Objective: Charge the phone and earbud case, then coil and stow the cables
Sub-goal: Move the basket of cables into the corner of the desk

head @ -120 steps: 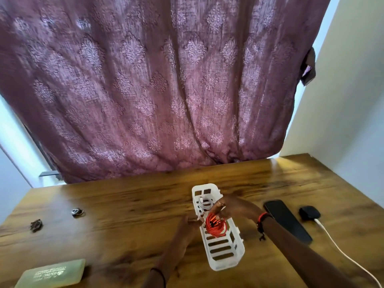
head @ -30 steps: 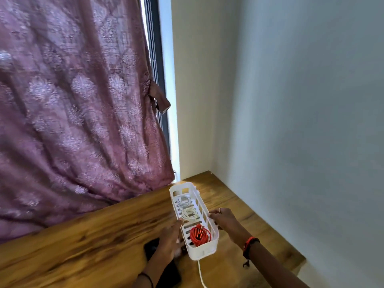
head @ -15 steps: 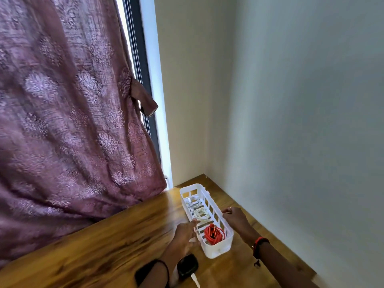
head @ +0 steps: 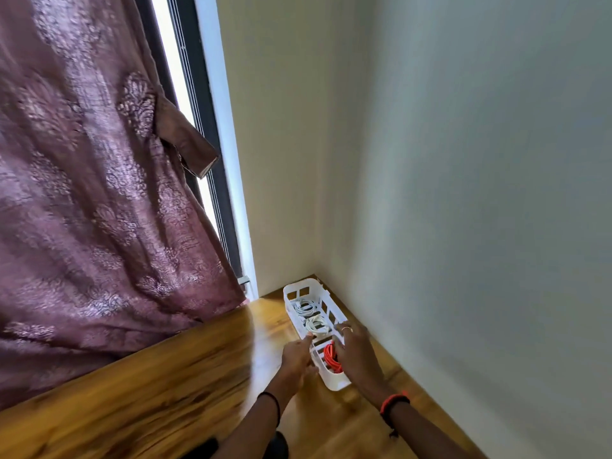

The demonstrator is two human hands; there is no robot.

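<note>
White slotted basket [head: 299, 287], red, white coils [head: 316, 323] inside, left hand [head: 295, 355], right hand [head: 357, 354] gripping it

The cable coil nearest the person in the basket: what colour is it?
Red-orange; the cable coil in the white basket shows best in the head view.

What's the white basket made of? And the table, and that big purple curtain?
The white basket looks like moulded plastic, smooth and matte, with cut-out slots in its walls. The table is wood or a wood-look surface, glossy, with grain streaks and a light sheen. The purple curtain is woven cloth, with soft folds and a paler flower pattern.
</note>
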